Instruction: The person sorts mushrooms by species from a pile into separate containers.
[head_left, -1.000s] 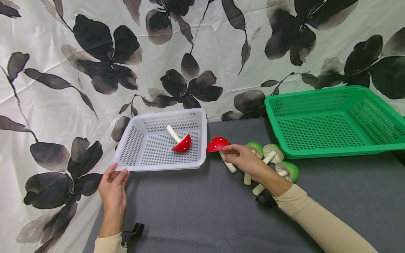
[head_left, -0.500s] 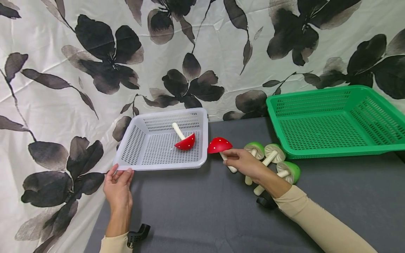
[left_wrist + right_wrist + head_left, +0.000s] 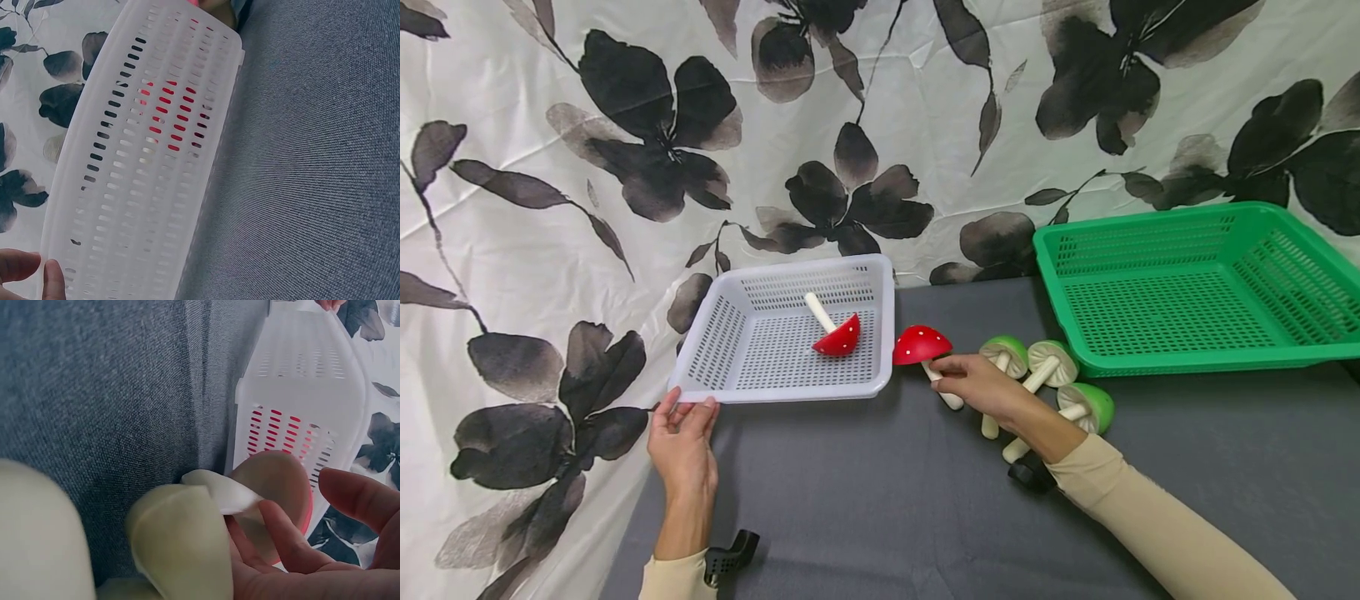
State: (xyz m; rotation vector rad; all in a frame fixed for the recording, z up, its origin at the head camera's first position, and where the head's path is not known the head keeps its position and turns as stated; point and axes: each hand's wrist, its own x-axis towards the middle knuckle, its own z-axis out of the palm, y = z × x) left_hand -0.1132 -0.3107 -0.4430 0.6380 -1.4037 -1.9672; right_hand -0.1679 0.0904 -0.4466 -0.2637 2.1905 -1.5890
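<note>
In the head view my left hand (image 3: pixel 683 454) holds the near left corner of the white basket (image 3: pixel 797 396), finger and thumb on either side of its rim. Inside the basket lies a toy mushroom (image 3: pixel 842 337) with a white-dotted red cap, tipped on its side. My right hand (image 3: pixel 985 390) pinches the stem of a second red-capped mushroom (image 3: pixel 921 343), just right of the basket. That stem's lower end rests on the table. The right wrist view shows fingers (image 3: pixel 287 540) against the white stem, under the pale underside of the cap.
Green-capped mushrooms (image 3: pixel 1092 408) lie clustered beside my right wrist, their stems partly hidden by the arm. A larger green basket (image 3: pixel 1187 365) stands at the back right. Behind the grey table (image 3: pixel 850 500) hangs a flowered curtain (image 3: pixel 880 100).
The left hand and the near left basket corner have shifted slightly right. The mushroom inside has rocked a little. My right hand stays at the second red mushroom's stem.
</note>
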